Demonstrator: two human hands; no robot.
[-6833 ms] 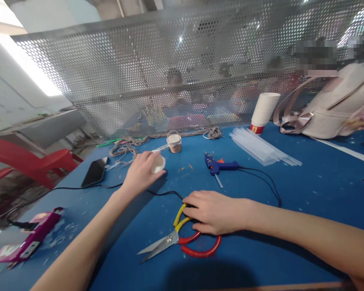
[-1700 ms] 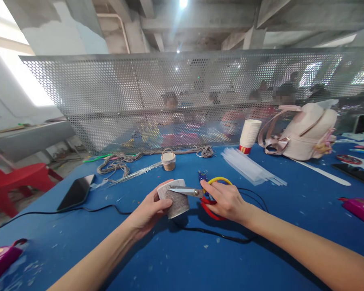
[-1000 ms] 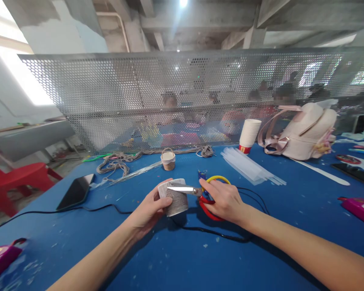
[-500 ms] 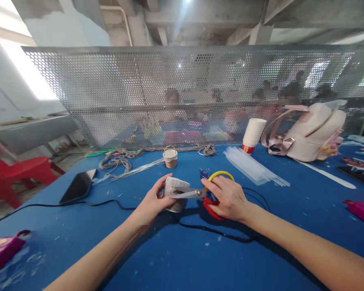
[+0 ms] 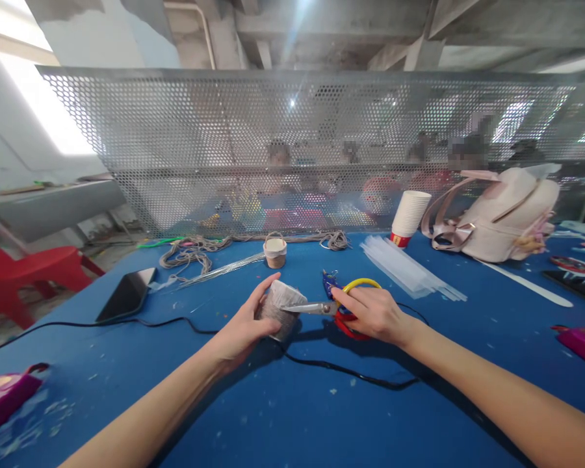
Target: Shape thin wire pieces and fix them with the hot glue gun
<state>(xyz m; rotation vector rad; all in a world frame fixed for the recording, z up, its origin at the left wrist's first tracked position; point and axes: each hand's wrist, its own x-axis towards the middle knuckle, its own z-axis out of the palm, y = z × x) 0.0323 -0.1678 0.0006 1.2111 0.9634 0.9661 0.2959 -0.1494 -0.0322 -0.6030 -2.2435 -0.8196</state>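
Observation:
My left hand point(image 5: 244, 325) is wrapped around a paper cup covered in grey twine point(image 5: 279, 311), holding it tilted just above the blue table point(image 5: 292, 416). My right hand point(image 5: 375, 313) grips scissors with a yellow and a red handle point(image 5: 344, 304). Their steel blades point left and touch the cup's upper side. A blue glue gun point(image 5: 329, 283) lies just behind the scissors.
A second twine-wrapped cup point(image 5: 275, 251) stands further back by loose twine point(image 5: 190, 251). A phone point(image 5: 127, 294) and black cable point(image 5: 351, 374) lie on the table. Stacked paper cups point(image 5: 410, 216), clear glue sticks point(image 5: 409, 268) and a pale backpack point(image 5: 502, 214) sit at right, before a perforated metal screen point(image 5: 224, 143).
Since the oldest frame, both hands have lifted the cup and the scissors off the table and brought them together. In the last second the cup has tilted and the blades have stayed against it.

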